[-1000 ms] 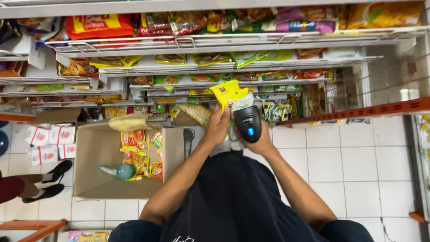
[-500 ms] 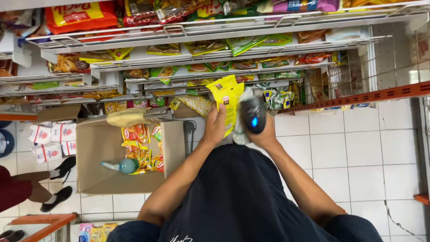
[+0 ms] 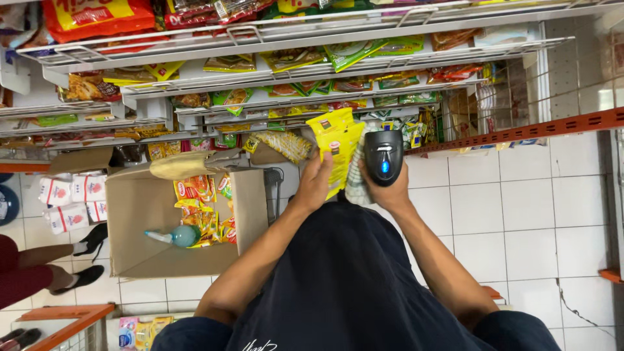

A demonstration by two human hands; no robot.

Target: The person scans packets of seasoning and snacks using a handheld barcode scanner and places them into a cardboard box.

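My left hand (image 3: pixel 316 181) grips a bunch of yellow snack packets (image 3: pixel 336 142) held upright in front of the shelves. My right hand (image 3: pixel 389 188) holds a black handheld scanner (image 3: pixel 383 156) with a blue light, right beside the packets, together with a pale checked cloth (image 3: pixel 357 185) tucked under it. Both hands are raised close together above my dark shirt.
Wire shelves (image 3: pixel 292 68) of snack bags fill the top. An open cardboard box (image 3: pixel 149 221) with snack packets and a teal spray bottle (image 3: pixel 175 235) sits on the white tile floor at left. Another person's legs and black shoes (image 3: pixel 78 260) are at far left. An orange rail (image 3: pixel 552 127) crosses right.
The view has tilted down slightly, so the shelves sit lower in frame. Both hands stay together, with the packets and scanner a little lower in view.
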